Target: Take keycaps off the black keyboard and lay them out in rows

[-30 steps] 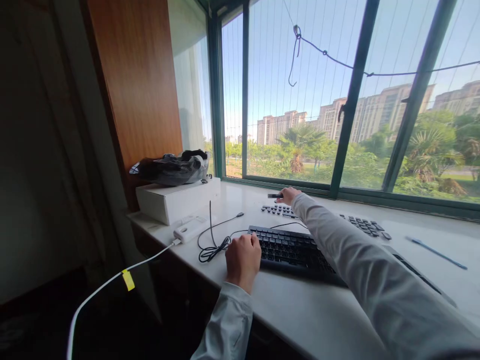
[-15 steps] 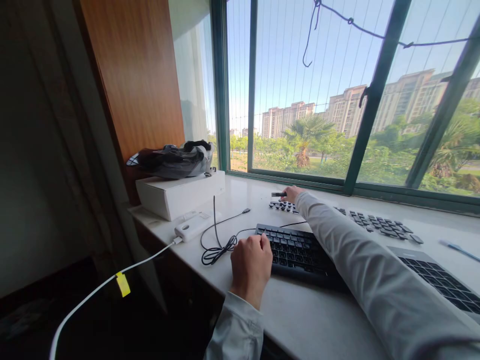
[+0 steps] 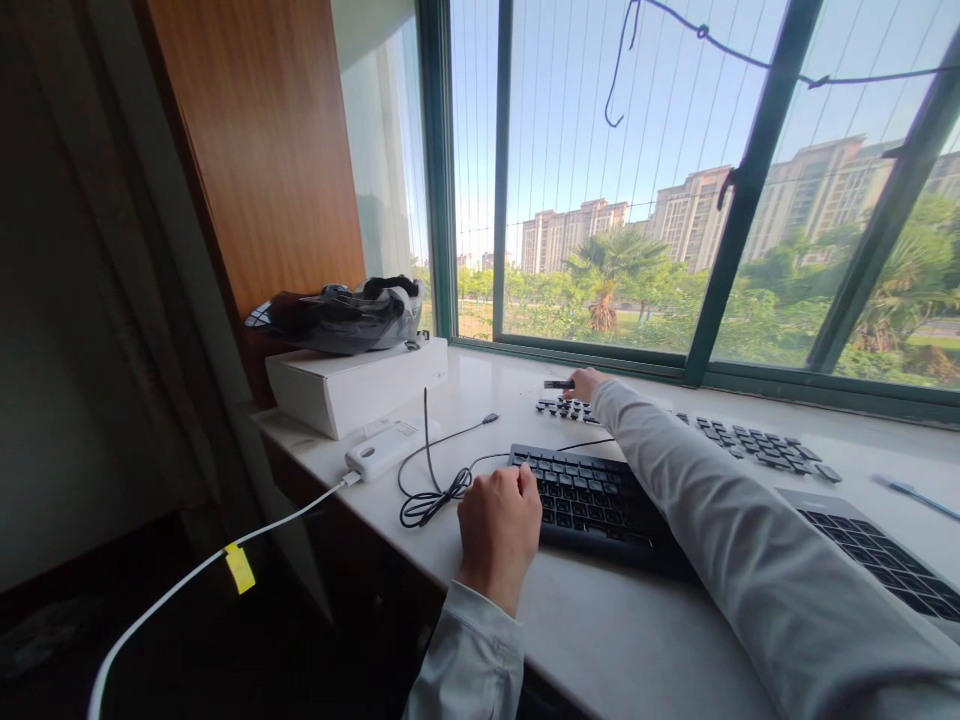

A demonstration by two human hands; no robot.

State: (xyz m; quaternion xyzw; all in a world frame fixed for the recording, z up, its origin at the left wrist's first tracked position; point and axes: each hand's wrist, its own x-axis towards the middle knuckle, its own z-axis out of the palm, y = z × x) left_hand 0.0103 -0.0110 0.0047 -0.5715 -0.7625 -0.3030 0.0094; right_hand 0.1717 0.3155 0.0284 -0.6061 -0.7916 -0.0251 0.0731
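A black keyboard (image 3: 585,505) lies on the white sill in front of me. My left hand (image 3: 499,525) is closed at its left end, fingers curled against the edge and thumb side up. Farther off, my right hand (image 3: 583,384) reaches over loose black keycaps (image 3: 562,409) laid out in rows. Its fingers pinch a short black stick-like object (image 3: 558,384) that points left, just above the keycaps. My right sleeve (image 3: 690,490) crosses over the keyboard and hides its right part. More keycaps (image 3: 757,444) lie in rows right of the sleeve.
A coiled black cable (image 3: 435,508) lies left of the keyboard. Beyond it are a white device (image 3: 382,450) with a white cable (image 3: 202,566) and a white box (image 3: 352,385) bearing a dark bag (image 3: 337,318). A laptop (image 3: 877,550) and a blue brush-like tool (image 3: 915,492) are at the right.
The view has shifted very slightly. Both hands stay almost where they were, the left at the keyboard and the right over the keycaps with the black stick-like object.
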